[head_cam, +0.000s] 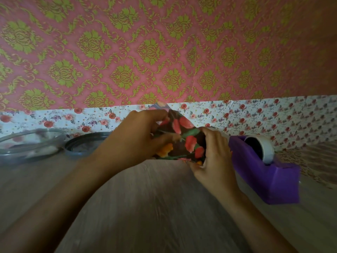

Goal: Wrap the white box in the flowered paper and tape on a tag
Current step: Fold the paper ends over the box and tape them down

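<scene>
The dark flowered paper [184,139], printed with red and orange blooms, covers the box, which stands on the wooden table [145,207] near the wall. No white of the box shows. My left hand [140,139] grips the package from the left, thumb and fingers curled over its top and front. My right hand [213,154] holds its right end, fingers curled round the paper's folded edge. A pointed flap of paper sticks up behind my left hand. No tag is in view.
A purple tape dispenser [264,167] with a white roll sits right of the package, close to my right hand. Two clear round containers [31,145] [85,143] stand at the left by the wall. A floral paper strip [255,115] lines the wall's base.
</scene>
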Available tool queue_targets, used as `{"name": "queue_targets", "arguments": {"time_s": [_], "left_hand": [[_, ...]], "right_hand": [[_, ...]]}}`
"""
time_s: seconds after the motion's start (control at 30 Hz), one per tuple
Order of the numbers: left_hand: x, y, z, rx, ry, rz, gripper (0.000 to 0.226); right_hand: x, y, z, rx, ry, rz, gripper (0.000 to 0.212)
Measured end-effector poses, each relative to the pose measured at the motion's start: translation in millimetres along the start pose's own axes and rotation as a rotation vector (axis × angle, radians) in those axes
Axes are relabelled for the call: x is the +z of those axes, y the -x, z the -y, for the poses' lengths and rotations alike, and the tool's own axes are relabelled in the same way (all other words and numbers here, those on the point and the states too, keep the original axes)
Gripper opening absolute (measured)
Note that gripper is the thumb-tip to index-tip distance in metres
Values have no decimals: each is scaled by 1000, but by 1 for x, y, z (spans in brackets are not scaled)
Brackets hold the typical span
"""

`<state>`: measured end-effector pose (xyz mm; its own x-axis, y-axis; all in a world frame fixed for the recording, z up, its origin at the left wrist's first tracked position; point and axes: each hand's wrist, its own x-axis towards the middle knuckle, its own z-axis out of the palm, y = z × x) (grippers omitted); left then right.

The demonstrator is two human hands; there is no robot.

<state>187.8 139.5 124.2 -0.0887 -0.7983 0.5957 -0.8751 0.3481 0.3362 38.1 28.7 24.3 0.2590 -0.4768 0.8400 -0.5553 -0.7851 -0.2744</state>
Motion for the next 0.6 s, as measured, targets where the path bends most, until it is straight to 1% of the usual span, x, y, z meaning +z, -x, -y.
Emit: {"name": "queue_targets", "arguments": {"time_s": [0.03,0.1,0.17,0.23,0.3,0.37,0.43,0.5,0.53,0.6], "left_hand": [[2,-2,4,-45,6,3,21],[6,-2,13,-154,44,66,17],[8,-1,18,-215,32,137,29],[12,-1,21,-245,3,157,47],[15,-1,22,-291,-13,110,65],[18,0,24,-295,-75,-3,75],[19,1,25,-234,-132,-153,74],[19,2,24,-114,-207,-245,69],[18,2,22,-36,-241,-254,61],[17,0,17,91,-265,-195,40]], "right_hand": [[-1,0,1,-7,4,-12,82],[-1,1,3,-37,6,-18,81],[1,2,4,-70,31,10,79],[4,4,4,-62,39,35,79],[6,5,3,-34,1,44,79],[6,4,2,-2,-49,50,77],[5,4,1,23,-82,53,76],[6,4,1,30,-108,49,75],[6,4,2,35,-126,48,75],[7,5,4,42,-161,49,74]]}}
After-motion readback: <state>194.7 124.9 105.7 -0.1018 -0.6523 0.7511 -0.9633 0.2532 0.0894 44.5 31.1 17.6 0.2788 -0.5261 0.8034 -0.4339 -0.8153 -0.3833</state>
